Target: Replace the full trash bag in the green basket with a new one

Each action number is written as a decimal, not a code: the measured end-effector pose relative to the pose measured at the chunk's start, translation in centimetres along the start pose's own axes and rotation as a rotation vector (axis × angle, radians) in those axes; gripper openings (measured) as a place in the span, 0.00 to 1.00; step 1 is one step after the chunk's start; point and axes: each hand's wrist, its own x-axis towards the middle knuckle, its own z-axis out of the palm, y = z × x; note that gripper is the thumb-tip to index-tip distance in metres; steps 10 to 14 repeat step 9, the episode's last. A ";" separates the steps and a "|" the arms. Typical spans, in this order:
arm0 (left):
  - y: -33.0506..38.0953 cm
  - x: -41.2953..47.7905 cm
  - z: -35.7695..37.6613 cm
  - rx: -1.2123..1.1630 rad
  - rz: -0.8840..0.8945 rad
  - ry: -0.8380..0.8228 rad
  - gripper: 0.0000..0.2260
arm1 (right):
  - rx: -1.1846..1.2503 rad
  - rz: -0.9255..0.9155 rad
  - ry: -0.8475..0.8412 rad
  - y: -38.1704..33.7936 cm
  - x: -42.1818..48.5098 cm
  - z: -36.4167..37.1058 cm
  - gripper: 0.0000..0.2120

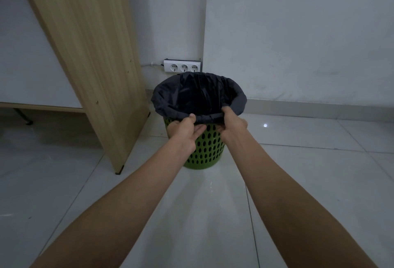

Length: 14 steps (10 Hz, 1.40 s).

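Head view, single frame. The green basket (204, 148) stands on the tiled floor (213, 208) at the far middle of the scene. It is just right of a wooden panel (89, 54), and a white power strip (182, 67) sits on the far wall behind it. A black trash bag (170, 97) lines the basket, its mouth folded outward over the rim all the way round. Both arms reach to the near side of the rim. Left grip (184, 128): thumb on top of the folded hem, fingers laid under it against the basket wall, so the hem is pinched between them. Right grip (233, 124), just to its right: fingers curled over the hem, clamped on the plastic. The bag's interior is dark and I cannot tell how full it is. Its walls seem to show well down inside, so I judge, with low confidence, that this is a liner being seated, not a full bag coming out. If so, the next move calls for drawing the hem down evenly over the near rim without dragging the far side off. If it is removal, both grips must lift the hem clear and gather it. Either way the plastic looks thin and the basket light, so pull gently.
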 end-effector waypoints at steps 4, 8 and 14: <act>2.2 0.6 -1.1 0.044 0.058 -0.055 0.10 | 0.021 0.013 -0.152 -0.3 1.5 -0.3 0.12; 7.7 -3.2 -3.6 0.918 0.171 0.072 0.34 | -0.345 -0.064 0.138 -2.8 -1.9 -1.9 0.15; 11.8 -6.6 -2.1 1.054 0.274 0.005 0.27 | -0.418 -0.045 0.111 -6.6 -4.9 -0.7 0.13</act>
